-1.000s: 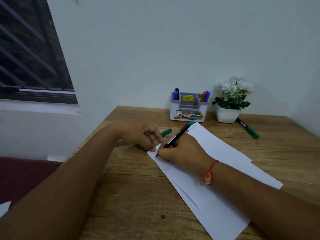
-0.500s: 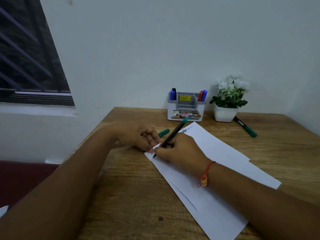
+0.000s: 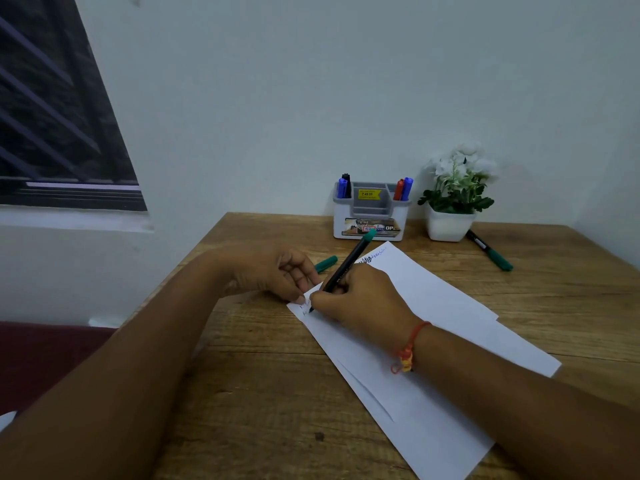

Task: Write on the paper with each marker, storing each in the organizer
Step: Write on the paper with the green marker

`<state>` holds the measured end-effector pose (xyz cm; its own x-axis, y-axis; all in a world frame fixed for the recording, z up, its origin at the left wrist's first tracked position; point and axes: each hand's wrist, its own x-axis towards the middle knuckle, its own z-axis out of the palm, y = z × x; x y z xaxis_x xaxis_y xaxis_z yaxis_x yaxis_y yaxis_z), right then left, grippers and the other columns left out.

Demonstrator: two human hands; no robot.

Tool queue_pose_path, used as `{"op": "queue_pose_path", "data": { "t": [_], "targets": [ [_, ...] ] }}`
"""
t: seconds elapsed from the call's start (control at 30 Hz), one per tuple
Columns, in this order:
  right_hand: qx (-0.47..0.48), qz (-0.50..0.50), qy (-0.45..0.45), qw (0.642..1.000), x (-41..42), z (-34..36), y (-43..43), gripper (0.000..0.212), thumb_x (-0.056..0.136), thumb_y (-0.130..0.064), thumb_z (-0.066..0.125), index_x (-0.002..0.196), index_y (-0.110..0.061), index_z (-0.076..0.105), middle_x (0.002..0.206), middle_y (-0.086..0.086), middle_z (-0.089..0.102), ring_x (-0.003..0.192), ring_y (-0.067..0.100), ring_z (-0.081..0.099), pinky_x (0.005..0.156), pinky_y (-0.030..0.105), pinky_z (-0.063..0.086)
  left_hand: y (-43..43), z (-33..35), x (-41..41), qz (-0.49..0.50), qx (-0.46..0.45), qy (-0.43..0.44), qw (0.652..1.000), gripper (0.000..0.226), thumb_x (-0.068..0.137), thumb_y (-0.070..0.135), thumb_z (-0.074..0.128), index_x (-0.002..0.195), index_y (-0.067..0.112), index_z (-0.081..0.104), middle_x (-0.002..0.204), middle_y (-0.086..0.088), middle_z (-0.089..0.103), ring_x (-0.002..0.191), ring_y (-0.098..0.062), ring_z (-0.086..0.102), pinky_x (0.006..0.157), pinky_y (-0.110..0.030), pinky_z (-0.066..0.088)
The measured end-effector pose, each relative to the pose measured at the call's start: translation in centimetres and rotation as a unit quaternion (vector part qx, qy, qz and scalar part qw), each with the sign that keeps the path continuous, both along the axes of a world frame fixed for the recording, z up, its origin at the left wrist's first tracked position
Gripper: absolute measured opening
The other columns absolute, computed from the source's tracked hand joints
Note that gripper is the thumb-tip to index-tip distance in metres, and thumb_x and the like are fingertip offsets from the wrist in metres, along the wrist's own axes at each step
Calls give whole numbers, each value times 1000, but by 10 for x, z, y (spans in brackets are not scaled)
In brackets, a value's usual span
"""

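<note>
A black marker [image 3: 346, 268] with a green end is gripped by the right hand [image 3: 360, 299], with thumb and fingers curled round its lower barrel. The marker is held tilted, its green end pointed toward the organizer [image 3: 370, 220]. Its tip is set on the near left corner of the paper [image 3: 450, 341], where a few dark strokes can be seen. That corner is pressed down by the left hand [image 3: 273, 271], whose fingers are curled. A green cap [image 3: 326, 264] is held in them and sticks out to the right.

The paper is laid slantwise across the wooden bench [image 3: 259, 393], and scribbles in black and blue are seen at its far corner. The organizer is stood at the back of the bench, near the wall. 4 markers are stored upright in it: a blue and black pair [image 3: 344, 187] in the left compartment and a red and blue pair [image 3: 403, 189] in the right.

Just right of the organizer a white flower pot [image 3: 450, 225] is placed. A second marker [image 3: 488, 251], capped in green, is laid on the bench beside the pot. A red thread bracelet [image 3: 410, 346] is worn on the right wrist.
</note>
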<state>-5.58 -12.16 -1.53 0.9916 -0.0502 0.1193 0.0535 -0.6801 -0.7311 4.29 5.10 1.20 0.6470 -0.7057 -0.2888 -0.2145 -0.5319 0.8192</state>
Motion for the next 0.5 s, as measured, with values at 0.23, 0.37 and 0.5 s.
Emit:
{"op": "queue_pose_path", "data": {
  "t": [0.23,0.37,0.5],
  "targets": [
    [18,-1,-2,1000,0,2,-2,33,83,-33,74,57,-19,60,54,-7,56,58,5,54,55,19,38,0,1,0,0,7,-9,1000,38,80,-7,72,114,11,66,99,-11,69,83,-12,65,72,-20,53],
    [55,-8,17,998,1,2,-5,20,82,-29,72,72,-12,74,60,-2,66,62,6,60,63,31,51,1,0,-1,2,7,-13,1000,38,79,-7,73,112,10,66,94,-7,69,81,-10,64,72,-20,53],
    [52,9,44,998,4,4,-13,24,79,-32,70,88,-11,76,79,4,73,71,8,64,75,37,58,-1,2,-1,3,18,-16,1000,38,80,-7,72,114,11,66,95,-5,68,81,-8,65,73,-19,52]
  ]
}}
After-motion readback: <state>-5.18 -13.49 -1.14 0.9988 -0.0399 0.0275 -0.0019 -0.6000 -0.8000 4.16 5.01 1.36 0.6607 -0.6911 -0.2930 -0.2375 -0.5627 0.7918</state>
